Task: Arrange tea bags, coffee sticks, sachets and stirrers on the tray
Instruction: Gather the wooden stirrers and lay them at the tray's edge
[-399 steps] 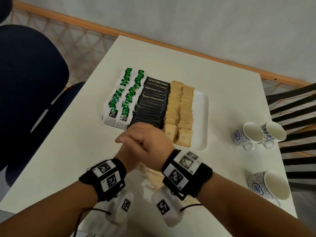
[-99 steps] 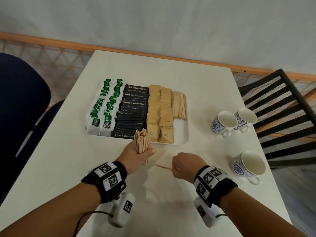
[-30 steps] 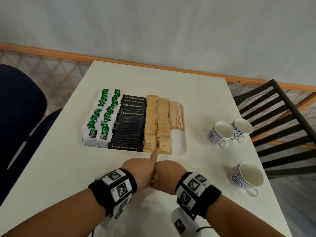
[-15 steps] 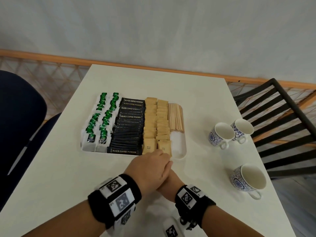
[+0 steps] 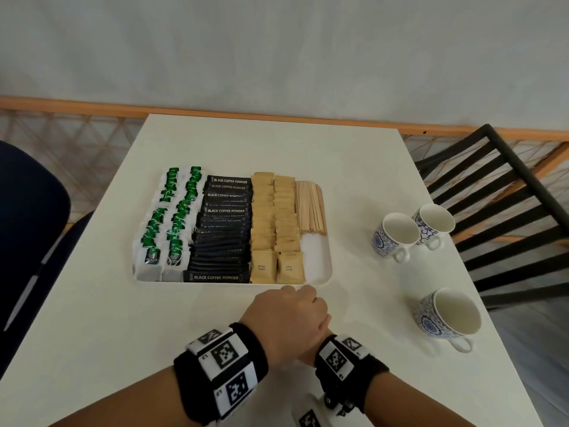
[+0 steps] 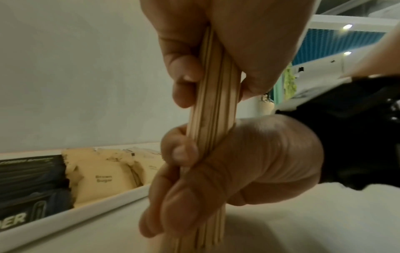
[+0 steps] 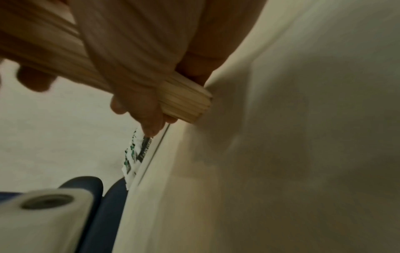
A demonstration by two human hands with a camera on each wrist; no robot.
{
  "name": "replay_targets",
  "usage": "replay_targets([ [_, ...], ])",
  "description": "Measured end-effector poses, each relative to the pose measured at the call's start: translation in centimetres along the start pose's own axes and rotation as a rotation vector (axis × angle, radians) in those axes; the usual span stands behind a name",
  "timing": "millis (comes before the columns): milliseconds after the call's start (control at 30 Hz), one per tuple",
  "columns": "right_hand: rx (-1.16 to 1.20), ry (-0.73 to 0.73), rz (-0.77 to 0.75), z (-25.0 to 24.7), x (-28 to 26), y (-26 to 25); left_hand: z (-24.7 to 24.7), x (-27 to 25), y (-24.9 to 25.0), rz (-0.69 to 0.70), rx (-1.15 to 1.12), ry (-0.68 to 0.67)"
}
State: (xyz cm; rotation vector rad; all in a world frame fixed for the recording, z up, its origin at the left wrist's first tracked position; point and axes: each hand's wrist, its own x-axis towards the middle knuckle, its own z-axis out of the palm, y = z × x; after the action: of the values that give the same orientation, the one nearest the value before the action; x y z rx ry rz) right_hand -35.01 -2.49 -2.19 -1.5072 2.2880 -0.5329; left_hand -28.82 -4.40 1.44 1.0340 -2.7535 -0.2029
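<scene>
A white tray (image 5: 320, 280) holds rows of green-tagged tea bags (image 5: 172, 217), black coffee sticks (image 5: 221, 241) and brown sugar sachets (image 5: 274, 229). Wooden stirrers (image 5: 309, 208) lie in its far right strip. Just in front of the tray's near edge both hands grip one upright bundle of stirrers (image 6: 210, 119). My left hand (image 6: 212, 77) wraps the upper part. My right hand (image 6: 194, 171) wraps the lower part. The bundle's lower end (image 7: 186, 102) stands on the table. In the head view the left hand (image 5: 286, 322) covers the right hand and the bundle.
Three blue-patterned cups (image 5: 397, 235) (image 5: 434, 223) (image 5: 446, 315) stand right of the tray. A black slatted chair (image 5: 508, 211) is at the table's right side and a dark blue chair (image 5: 27, 226) at its left.
A few seconds ago the left hand alone held the bundle while the right picked up a loose stirrer. The hands have since come together, and the left now sits above the right.
</scene>
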Motion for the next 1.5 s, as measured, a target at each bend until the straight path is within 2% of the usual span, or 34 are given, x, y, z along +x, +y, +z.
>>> replay_targets([
  [33,0.097,-0.041,0.026,0.1,-0.5,-1.3,0.3,0.1,0.0,0.023,0.018,0.056],
  [67,0.007,-0.001,0.064,-0.3,-0.2,-1.6,0.6,0.1,0.0,0.047,0.025,0.052],
  [100,-0.008,0.049,0.165,-0.4,-0.2,-2.9,0.2,0.4,0.2,0.063,0.047,0.048],
  [133,0.093,0.108,0.281,-0.8,0.4,-3.3,0.5,0.7,0.0,0.092,0.085,0.082],
  [167,0.146,0.163,0.302,-0.7,0.6,-4.2,0.5,1.0,-0.2,0.116,0.103,0.100],
  [233,0.159,0.172,0.251,-0.9,1.8,-5.3,0.7,1.2,-0.6,0.180,0.125,0.096],
  [267,0.234,0.089,0.255,-1.3,1.6,-4.3,1.1,1.5,-1.0,0.230,0.124,0.109],
  [300,0.327,0.095,0.245,-0.9,1.6,-3.6,1.1,1.8,-1.3,0.263,0.102,0.114],
  [333,0.468,0.186,0.193,-0.6,2.4,-2.1,0.8,2.3,-1.7,0.260,0.047,0.085],
  [400,0.414,0.276,-0.062,-0.4,3.3,0.6,0.2,3.6,-2.6,0.231,-0.016,0.094],
  [433,0.421,0.234,-0.216,-0.3,3.7,1.9,-0.5,4.5,-2.8,0.218,-0.036,0.112],
  [467,0.355,0.107,-0.319,-0.3,4.5,3.0,-1.4,5.6,-2.9,0.191,-0.045,0.127],
  [500,0.310,0.080,-0.443,-0.3,5.0,3.5,-2.2,6.7,-3.0,0.179,-0.055,0.120],
  [533,0.327,-0.001,-0.480,-1.0,6.1,3.8,-3.1,8.0,-3.1,0.175,-0.038,0.087],
  [567,0.334,-0.086,-0.461,-1.7,7.1,3.2,-3.7,9.4,-3.4,0.170,-0.014,0.052],
  [700,0.181,-0.002,-0.277,-2.6,11.2,3.7,-3.8,14.6,-5.1,0.134,-0.070,-0.017],
  [833,0.187,-0.042,-0.077,-2.6,13.2,4.3,-1.8,17.8,-6.3,0.131,-0.143,-0.077],
  [933,0.127,-0.091,-0.002,-2.1,13.3,4.5,-0.6,18.4,-6.8,0.116,-0.194,-0.128],
  [1233,0.114,-0.047,-0.055,-1.9,12.4,5.0,0.5,18.1,-7.5,0.032,-0.276,-0.218],
  [1367,0.155,0.044,-0.159,-0.8,12.5,5.7,1.0,17.3,-7.7,-0.033,-0.294,-0.133],
  [1500,0.147,0.053,-0.155,0.2,12.8,6.0,1.5,17.0,-8.6,-0.196,-0.594,0.006],
])
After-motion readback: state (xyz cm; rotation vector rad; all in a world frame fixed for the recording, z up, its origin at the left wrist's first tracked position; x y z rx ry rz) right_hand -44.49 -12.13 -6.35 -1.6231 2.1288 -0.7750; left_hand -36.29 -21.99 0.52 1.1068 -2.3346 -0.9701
